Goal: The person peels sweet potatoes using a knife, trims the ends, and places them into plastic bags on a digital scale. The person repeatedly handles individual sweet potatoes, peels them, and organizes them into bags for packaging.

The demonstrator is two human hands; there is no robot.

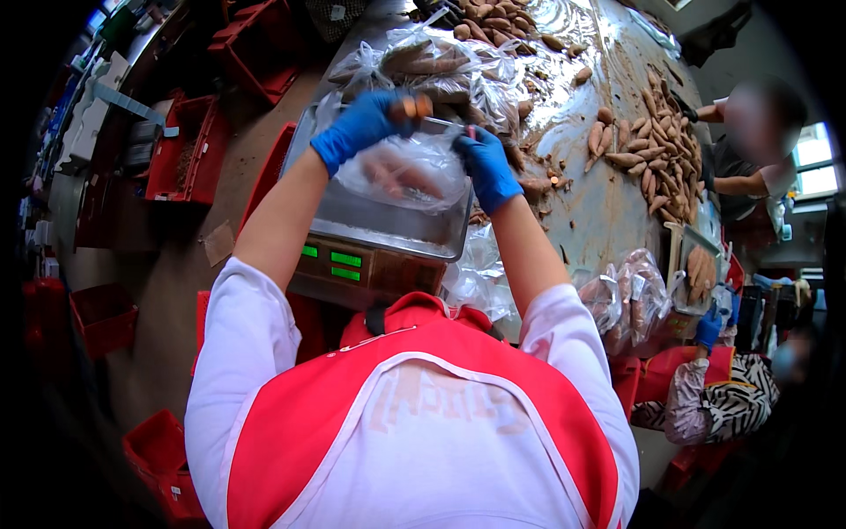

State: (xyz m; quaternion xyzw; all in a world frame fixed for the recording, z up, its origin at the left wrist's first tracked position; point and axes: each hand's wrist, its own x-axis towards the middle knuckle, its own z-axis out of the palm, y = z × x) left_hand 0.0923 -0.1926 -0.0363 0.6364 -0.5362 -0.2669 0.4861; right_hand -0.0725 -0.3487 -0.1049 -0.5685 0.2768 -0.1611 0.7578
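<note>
My left hand, in a blue glove, grips a sweet potato with orange flesh showing, blurred by motion. Across from it, my blue-gloved right hand is closed on a thin tool with a reddish end, apparently a small knife, pointing towards the sweet potato. Below both hands, a clear plastic bag with sweet potatoes inside lies on the metal pan of a digital scale. Green displays glow on the scale's front. Filled plastic bags are heaped just beyond the pan.
Loose sweet potatoes are piled on the soiled metal table, where a person stands across. Another co-worker's gloved hand is by a second scale at right, near bagged sweet potatoes. Red crates stand on the floor at left.
</note>
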